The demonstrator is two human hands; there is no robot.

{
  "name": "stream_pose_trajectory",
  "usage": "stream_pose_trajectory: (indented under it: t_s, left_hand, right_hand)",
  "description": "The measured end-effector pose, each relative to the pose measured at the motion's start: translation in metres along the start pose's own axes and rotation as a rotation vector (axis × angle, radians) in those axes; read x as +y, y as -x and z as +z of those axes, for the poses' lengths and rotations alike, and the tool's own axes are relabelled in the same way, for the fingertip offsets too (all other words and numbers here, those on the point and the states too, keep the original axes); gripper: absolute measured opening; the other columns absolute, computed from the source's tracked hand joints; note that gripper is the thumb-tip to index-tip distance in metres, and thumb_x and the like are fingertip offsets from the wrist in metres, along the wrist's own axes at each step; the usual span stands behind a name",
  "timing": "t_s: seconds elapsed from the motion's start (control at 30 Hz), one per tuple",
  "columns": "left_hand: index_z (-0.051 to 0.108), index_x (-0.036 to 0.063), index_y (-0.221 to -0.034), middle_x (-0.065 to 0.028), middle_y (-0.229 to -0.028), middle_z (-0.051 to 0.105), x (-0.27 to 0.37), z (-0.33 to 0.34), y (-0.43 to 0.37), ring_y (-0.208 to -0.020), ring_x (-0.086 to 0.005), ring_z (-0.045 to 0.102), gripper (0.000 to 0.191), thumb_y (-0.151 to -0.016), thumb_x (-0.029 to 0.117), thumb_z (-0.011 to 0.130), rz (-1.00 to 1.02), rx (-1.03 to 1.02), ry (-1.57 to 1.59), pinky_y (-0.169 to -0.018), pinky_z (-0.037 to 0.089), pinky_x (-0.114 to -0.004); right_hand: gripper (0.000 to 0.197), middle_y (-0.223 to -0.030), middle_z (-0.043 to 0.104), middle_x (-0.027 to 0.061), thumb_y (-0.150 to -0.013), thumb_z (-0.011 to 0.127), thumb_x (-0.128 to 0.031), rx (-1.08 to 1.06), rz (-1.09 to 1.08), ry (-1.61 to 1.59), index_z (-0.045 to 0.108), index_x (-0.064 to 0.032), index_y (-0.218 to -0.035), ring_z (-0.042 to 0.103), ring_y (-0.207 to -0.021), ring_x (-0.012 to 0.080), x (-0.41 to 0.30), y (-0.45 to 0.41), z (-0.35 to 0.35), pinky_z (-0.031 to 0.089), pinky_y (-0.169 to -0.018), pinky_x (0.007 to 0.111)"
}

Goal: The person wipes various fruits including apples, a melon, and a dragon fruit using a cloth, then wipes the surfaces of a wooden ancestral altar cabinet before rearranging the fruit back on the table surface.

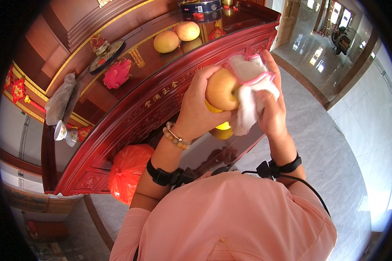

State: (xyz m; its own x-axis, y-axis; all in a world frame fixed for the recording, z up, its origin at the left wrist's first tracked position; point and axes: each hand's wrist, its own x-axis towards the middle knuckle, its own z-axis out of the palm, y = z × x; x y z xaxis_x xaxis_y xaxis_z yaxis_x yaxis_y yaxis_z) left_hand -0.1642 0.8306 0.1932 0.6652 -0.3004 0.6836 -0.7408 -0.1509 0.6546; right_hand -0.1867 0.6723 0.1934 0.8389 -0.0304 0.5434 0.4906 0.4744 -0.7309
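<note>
My left hand (pixel 196 109) grips a round yellow-orange apple (pixel 222 89), with its stem end turned to the right. A white cloth with pink edging (pixel 250 70) is bunched in my right hand (pixel 274 112), against the right side of the apple. Part of the cloth hangs below the fruit and looks blurred. Beyond my hands runs a carved red wooden altar cabinet (pixel 134 122) with a glossy top. Two similar apples, a left one (pixel 166 41) and a right one (pixel 187 31), lie on that top. Yellow fruit (pixel 224 126), partly hidden by my hands, shows on a lower surface.
A dragon fruit (pixel 117 73), a dark oval tray (pixel 114 50), a plastic bag (pixel 60 98) and a bowl (pixel 61 130) are on the cabinet top. A blue tin (pixel 201 6) stands farther right. Low beside my left forearm is a tied red plastic bag (pixel 129 173).
</note>
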Motion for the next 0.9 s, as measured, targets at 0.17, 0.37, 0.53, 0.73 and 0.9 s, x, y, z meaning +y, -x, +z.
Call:
stream_pose_trajectory:
  t_s: [0.17,0.37,0.53,0.73,0.9]
  left_hand:
    - [0.042,0.0038,-0.112,-0.0138,-0.106,0.052,0.009,-0.002,-0.002,-0.099,-0.0296,0.053,0.072,-0.052,0.017,0.079,-0.023,0.019,-0.130,-0.083,0.043,-0.036]
    - [0.041,0.0046,-0.113,-0.0120,-0.105,0.052,0.010,-0.006,0.004,-0.098,-0.0266,0.054,0.075,-0.051,0.015,0.081,0.011,0.031,-0.129,-0.082,0.044,-0.035]
    - [0.040,0.0047,-0.117,-0.0122,-0.111,0.049,0.000,-0.006,0.002,-0.102,-0.0241,0.051,0.075,-0.054,0.013,0.079,0.012,0.031,0.107,-0.087,0.042,-0.034]
    - [0.040,0.0052,-0.117,-0.0117,-0.112,0.049,0.000,-0.008,0.002,-0.103,-0.0251,0.052,0.077,-0.053,0.017,0.080,-0.019,-0.008,-0.144,-0.088,0.042,-0.034]
    - [0.041,0.0037,-0.118,-0.0126,-0.110,0.052,0.005,-0.013,0.012,-0.101,-0.0240,0.054,0.082,-0.049,0.021,0.082,-0.070,-0.063,-0.058,-0.085,0.043,-0.035]
  right_hand:
    - [0.085,-0.138,0.029,0.0139,-0.060,0.058,0.009,-0.356,-0.485,0.899,0.023,-0.0045,-0.136,0.030,-0.126,0.0279,-0.006,-0.008,0.005,0.025,-0.103,0.035]
    - [0.086,-0.137,0.032,0.0139,-0.065,0.052,0.009,-0.259,-0.119,0.290,0.017,-0.0115,-0.140,0.034,-0.124,0.0201,-0.008,-0.014,-0.001,0.029,-0.100,0.030]
    - [0.063,-0.120,0.047,0.0141,-0.076,0.040,-0.001,0.022,0.105,-0.187,0.023,-0.0072,-0.136,0.051,-0.103,0.0206,-0.010,-0.019,-0.006,0.042,-0.089,0.030]
    - [0.071,-0.128,0.042,0.0142,-0.069,0.052,0.000,-0.282,-0.270,0.529,0.027,-0.0053,-0.135,0.040,-0.119,0.0275,-0.011,-0.012,0.014,0.034,-0.098,0.034]
    - [0.071,-0.134,0.035,0.0106,-0.072,0.056,0.000,-0.357,-0.257,0.623,0.026,-0.0074,-0.136,0.038,-0.121,0.0229,0.000,-0.017,0.008,0.032,-0.098,0.033]
